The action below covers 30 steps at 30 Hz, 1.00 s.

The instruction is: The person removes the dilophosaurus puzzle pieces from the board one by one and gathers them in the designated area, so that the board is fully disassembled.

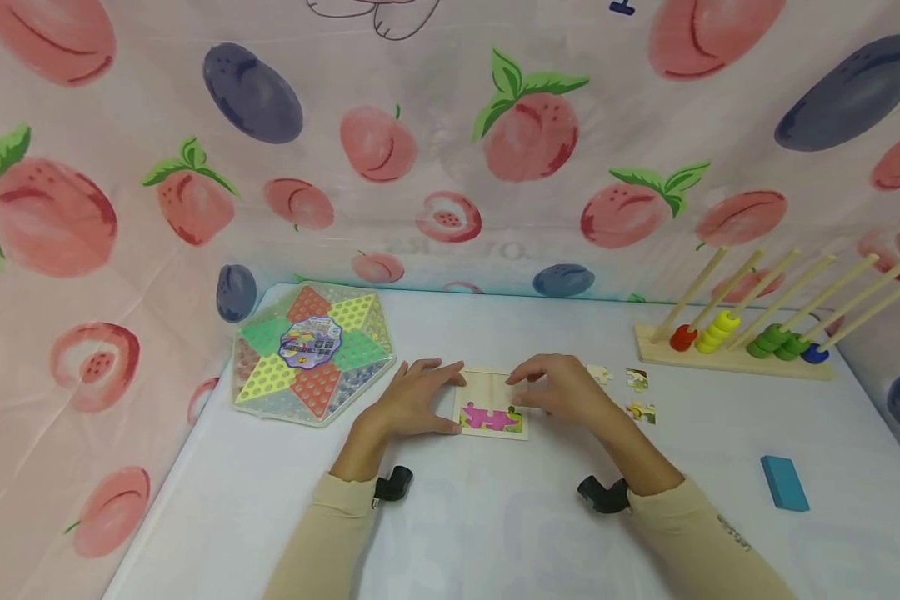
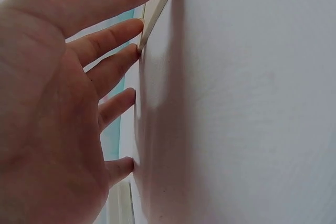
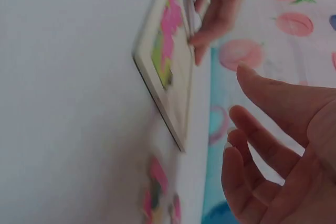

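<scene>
A small wooden jigsaw tray [image 1: 492, 379] lies flat on the table, its near part filled with joined pink and yellow-green puzzle pieces [image 1: 491, 418]; bare wood shows in the far part. My left hand [image 1: 412, 400] spans the tray's left side, thumb by the near corner and forefinger by the far one. In the left wrist view the fairly straight fingers [image 2: 113, 72] touch the tray's edge and the tabletop. Above the tray's right edge hovers my right hand [image 1: 558, 387]. Its loosely bent fingers [image 3: 262, 140] hold nothing in the right wrist view.
Several loose puzzle pieces [image 1: 637, 379] lie right of the tray. A star-patterned checkers board [image 1: 360, 350] sits at the left. A wooden bead-counting rack [image 1: 735, 360] stands at the back right, with a blue block [image 1: 784, 483] nearer. Fruit-printed cloth [image 1: 450, 167] hangs behind.
</scene>
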Motion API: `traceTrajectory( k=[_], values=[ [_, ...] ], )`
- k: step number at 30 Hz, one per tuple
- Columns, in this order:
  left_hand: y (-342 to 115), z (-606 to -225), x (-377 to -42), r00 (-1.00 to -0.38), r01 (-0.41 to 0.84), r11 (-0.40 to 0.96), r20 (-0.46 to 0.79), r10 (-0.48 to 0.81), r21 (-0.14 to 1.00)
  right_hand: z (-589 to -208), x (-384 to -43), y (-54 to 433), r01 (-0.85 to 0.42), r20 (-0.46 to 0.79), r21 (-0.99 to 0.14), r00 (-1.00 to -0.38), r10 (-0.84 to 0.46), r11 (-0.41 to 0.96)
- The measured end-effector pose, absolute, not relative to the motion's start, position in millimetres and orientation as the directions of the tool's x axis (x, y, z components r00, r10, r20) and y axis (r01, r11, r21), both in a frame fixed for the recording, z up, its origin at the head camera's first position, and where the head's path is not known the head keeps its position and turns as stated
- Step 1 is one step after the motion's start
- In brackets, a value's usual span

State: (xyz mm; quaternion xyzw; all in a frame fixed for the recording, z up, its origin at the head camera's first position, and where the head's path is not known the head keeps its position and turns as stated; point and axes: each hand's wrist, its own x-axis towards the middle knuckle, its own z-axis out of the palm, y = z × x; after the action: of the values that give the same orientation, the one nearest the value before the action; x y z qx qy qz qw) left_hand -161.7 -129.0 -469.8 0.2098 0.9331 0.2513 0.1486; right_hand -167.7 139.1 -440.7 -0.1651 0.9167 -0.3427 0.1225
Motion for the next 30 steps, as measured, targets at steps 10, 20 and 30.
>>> traceTrajectory(
  k=[10,20,30],
  values=[
    [-129,-471,-163,-0.866,0.316,0.780,-0.172,0.470,0.540,-465,-164,108,-0.446,-0.035,-0.690,-0.766,-0.642,0.570],
    [-129,-472,-163,-0.866,0.315,0.768,-0.162,0.472,0.557,-472,-164,101,-0.502,-0.014,-0.659,-0.736,-0.676,0.560],
    [-130,-471,-162,-0.865,0.315,0.767,-0.165,0.475,0.559,-472,-162,97,-0.511,-0.004,-0.651,-0.737,-0.676,0.560]
  ],
)
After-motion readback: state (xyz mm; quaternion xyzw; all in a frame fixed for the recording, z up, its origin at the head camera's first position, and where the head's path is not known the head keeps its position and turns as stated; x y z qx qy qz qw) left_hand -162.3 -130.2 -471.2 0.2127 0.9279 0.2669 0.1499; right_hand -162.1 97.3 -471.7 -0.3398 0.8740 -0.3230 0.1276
